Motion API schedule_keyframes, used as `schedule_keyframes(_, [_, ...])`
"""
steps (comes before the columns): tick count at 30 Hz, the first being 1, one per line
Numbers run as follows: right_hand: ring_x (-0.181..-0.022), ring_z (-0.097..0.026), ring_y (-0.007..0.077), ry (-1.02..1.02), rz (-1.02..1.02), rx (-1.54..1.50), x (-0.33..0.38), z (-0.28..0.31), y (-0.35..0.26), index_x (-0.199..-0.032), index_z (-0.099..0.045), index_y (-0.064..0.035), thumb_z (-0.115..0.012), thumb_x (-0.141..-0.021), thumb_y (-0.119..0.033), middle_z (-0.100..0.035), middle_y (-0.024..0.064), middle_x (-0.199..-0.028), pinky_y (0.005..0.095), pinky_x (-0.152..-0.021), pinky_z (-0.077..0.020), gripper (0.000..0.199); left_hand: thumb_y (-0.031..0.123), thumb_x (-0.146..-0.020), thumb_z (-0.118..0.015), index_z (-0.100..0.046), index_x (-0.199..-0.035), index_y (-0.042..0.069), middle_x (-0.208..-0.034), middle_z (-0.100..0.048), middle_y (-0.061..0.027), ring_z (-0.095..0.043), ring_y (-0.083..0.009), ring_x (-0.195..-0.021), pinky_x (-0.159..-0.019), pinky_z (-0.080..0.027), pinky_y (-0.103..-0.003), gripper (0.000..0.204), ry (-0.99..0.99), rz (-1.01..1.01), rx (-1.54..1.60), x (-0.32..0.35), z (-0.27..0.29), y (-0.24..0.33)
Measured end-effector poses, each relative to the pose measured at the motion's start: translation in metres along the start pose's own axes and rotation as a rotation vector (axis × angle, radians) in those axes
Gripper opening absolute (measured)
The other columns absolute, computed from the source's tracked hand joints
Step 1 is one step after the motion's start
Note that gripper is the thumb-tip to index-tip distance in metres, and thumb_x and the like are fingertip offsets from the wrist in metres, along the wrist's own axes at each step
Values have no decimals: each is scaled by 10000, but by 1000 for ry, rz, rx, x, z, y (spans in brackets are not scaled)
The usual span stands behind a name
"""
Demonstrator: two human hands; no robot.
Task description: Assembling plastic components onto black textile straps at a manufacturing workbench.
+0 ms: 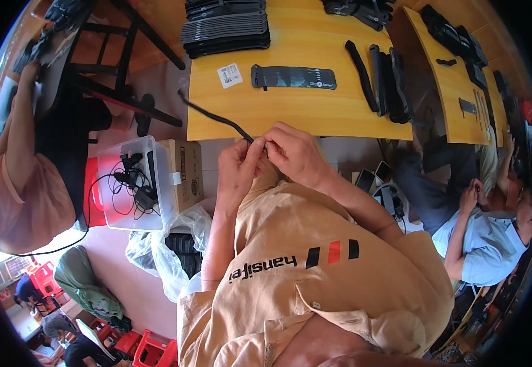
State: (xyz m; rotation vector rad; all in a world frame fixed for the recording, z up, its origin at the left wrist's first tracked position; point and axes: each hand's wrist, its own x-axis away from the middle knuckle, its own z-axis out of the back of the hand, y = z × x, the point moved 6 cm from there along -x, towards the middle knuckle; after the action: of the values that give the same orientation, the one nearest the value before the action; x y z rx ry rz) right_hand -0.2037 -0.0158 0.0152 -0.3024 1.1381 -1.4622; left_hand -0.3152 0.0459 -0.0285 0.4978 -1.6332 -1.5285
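Note:
A thin black strap (217, 118) sticks out from between my two hands, its free end lying over the table's front edge to the left. My left hand (238, 166) pinches the strap near its other end. Fingers closed, my right hand (296, 154) meets the left one at that same end; the fingertips hide the piece between them. Both hands are just off the front edge of the yellow table (290, 121). Beyond them on the tabletop lie a flat dark grey sleeve with light print (296, 77) and a white printed card (230, 76).
Black straps are stacked (226, 33) at the back left; long black strips (385, 79) lie right. Left of me stand a clear bin (116, 211) with cables, a cardboard box (183, 174) and a plastic bag (156, 263). People sit on both sides; another table (456, 101) stands right.

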Motion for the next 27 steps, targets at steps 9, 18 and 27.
schedule_keyframes(9, [-576, -549, 257, -120, -37, -75, -6, -7, 11, -814, -556, 26, -555, -737, 43, -549, 129, -715, 307, -520, -436, 78, 239, -906, -506, -560, -731, 12, -565, -513, -7, -470, -62, -479, -449, -380, -200, 292, -118, -19, -60, 1, 1, 1])
schedule_keyframes(18, [-656, -544, 206, -245, -116, -341, -11, -3, 7, -872, -535, 5, -567, -759, 41, -545, 108, -795, 284, -575, -430, 123, 224, -871, -546, -550, -634, 39, -503, -470, 16, -410, -35, -418, -382, -307, -175, 301, -87, 92, 147, 3, 13, 10])
schedule_keyframes(27, [-648, -527, 321, -425, -34, -277, -7, -3, -12, -790, -518, -21, -594, -781, -87, -518, 124, -686, 368, -572, -408, 101, 184, -847, -559, -540, -600, 43, -495, -461, 18, -360, -29, -393, -363, -251, -183, 285, -298, 139, 256, 15, 12, 18])
